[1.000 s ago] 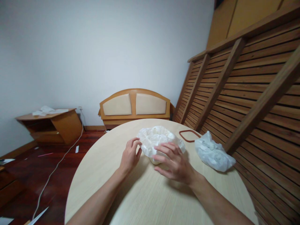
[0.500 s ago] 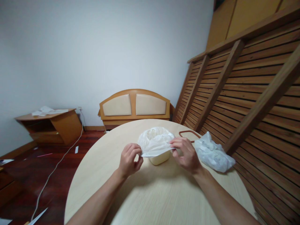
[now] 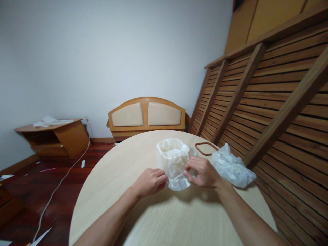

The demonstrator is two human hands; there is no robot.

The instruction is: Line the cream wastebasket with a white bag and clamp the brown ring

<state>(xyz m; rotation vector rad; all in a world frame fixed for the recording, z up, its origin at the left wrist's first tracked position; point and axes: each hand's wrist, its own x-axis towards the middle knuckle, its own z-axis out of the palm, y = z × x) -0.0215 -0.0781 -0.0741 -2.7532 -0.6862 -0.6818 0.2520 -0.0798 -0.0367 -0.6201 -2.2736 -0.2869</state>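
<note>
A small bin [image 3: 164,155] stands upright on the round table, lined with a thin white plastic bag [image 3: 178,164] folded outward over its rim. The bag hangs down the near side and hides most of the bin's wall. At the bag's lower left edge, my left hand [image 3: 153,181] is closed on the plastic. My right hand [image 3: 201,172] pinches the bag on the right side between thumb and fingers. Behind my right hand lies a brown rounded frame [image 3: 206,149], flat and apart from the bin.
A filled white plastic bag [image 3: 232,166] lies at the right of the pale round table [image 3: 112,191]. Slatted wooden panels [image 3: 276,102] lean along the right side. A headboard [image 3: 146,114] stands beyond the table; a low cabinet [image 3: 74,136] and a cable [image 3: 61,182] are at left.
Both hands have moved down and toward me, drawing the bag's edge from the rim down over the bin's near side. The brown frame and filled bag stay put.
</note>
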